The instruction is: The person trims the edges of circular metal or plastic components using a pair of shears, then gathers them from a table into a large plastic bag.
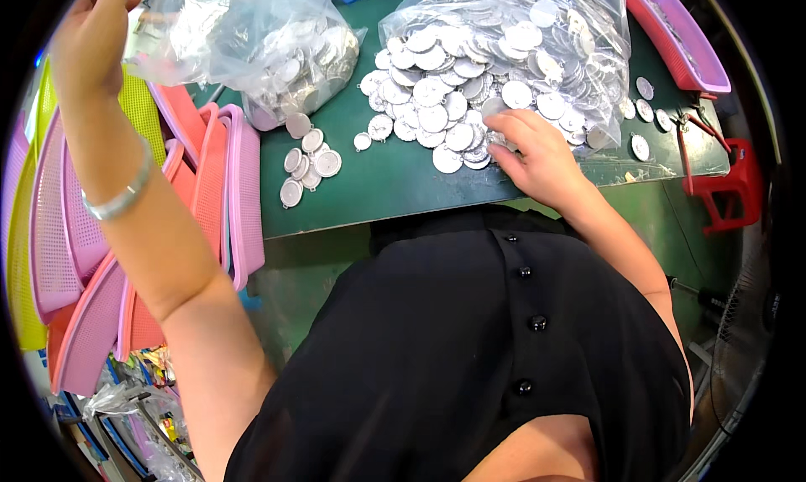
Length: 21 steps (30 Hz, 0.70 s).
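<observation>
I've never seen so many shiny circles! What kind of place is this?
Probably a small workshop or factory bench. Clear bags spill hundreds of round silver metal discs across a green worktable, with stacked pink plastic trays beside it.

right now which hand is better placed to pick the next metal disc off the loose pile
Right. The right hand already rests on the loose pile of round metal discs on the green table; the left hand is raised, gripping a clear plastic bag.

Small factory workbench: green table (395,188), bagged metal discs (470,70), stacked plastic trays (227,188).
</observation>
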{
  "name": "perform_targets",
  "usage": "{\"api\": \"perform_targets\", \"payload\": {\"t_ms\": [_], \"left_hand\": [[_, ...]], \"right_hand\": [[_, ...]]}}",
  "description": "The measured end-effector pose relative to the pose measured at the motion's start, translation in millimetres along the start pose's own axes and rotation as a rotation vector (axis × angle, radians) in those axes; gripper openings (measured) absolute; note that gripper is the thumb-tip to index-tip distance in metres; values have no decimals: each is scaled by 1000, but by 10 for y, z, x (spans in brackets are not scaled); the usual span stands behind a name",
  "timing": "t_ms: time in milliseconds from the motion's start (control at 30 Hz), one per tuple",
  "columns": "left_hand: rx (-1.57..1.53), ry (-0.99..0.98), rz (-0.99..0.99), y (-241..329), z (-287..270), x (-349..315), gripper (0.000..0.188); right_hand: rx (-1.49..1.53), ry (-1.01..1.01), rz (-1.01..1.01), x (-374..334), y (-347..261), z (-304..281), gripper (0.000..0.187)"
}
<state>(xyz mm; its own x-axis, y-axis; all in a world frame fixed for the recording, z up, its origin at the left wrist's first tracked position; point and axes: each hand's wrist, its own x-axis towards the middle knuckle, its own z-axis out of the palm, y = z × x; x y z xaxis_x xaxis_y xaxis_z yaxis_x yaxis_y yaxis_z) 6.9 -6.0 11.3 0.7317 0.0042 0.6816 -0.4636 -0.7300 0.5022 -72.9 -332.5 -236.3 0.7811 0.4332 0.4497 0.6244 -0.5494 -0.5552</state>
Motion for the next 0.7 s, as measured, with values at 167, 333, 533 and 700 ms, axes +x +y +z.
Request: {"api": "perform_targets", "payload": {"t_ms": [167, 333, 533, 700], "left_hand": [[-327, -180, -71, 309, 685, -1150, 17], [-311, -725, -402, -123, 1288, -1816, 19], [-488, -836, -582, -244, 1591, -2200, 29], [-678, -677, -569, -279, 1805, -2307, 28]], "right_hand": [[-146, -46, -167, 153, -55, 180, 37], [-185, -118, -196, 227, -67, 240, 31], [0, -12, -72, 239, 36, 234, 11], [481, -49, 517, 261, 12, 209, 12]]}}
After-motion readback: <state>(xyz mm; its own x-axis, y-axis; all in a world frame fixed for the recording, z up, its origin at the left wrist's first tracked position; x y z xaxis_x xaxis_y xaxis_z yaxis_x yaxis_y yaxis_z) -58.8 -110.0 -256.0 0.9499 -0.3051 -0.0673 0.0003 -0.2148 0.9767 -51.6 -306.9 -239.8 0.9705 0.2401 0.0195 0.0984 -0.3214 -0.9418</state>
